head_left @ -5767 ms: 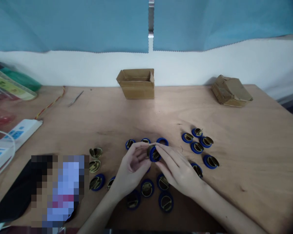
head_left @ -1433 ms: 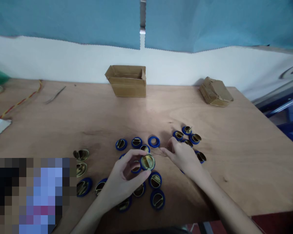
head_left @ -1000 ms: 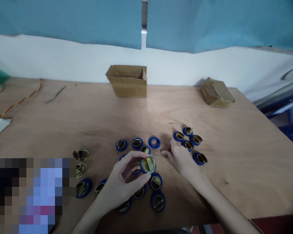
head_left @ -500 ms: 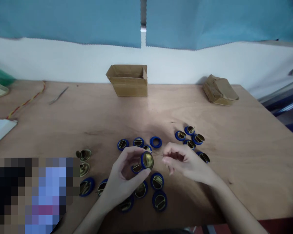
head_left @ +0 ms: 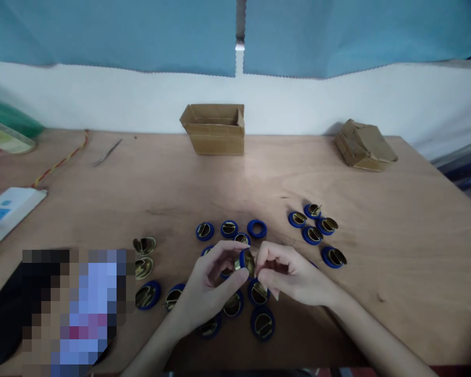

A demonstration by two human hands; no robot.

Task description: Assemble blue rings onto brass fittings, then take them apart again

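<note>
My left hand [head_left: 215, 285] is closed around a round gold-coloured metal cap with a blue ring [head_left: 243, 262], tilted so that its shiny inside faces right. Close beside it, my right hand [head_left: 284, 269] pinches a thin wire [head_left: 292, 243], whose end pokes out behind the fingers; the fingertips are at the cap's open side, and whether they touch it I cannot tell. Several similar blue-ringed metal pieces [head_left: 262, 323] lie under and around my hands, some partly hidden. A bare blue ring [head_left: 256, 229] rests just beyond them.
More blue-ringed pieces [head_left: 312, 235] are grouped at right. Gold pieces without visible rings [head_left: 144, 267] lie at left, beside a blurred-out object [head_left: 90, 303]. An open cardboard box [head_left: 220, 141] and a crumpled one [head_left: 365, 146] stand by the wall. A white power strip [head_left: 13, 209] sits far left.
My right hand has moved left and closer to the cap in my left hand. The cap has turned more edge-on. The whole view has shifted slightly.
</note>
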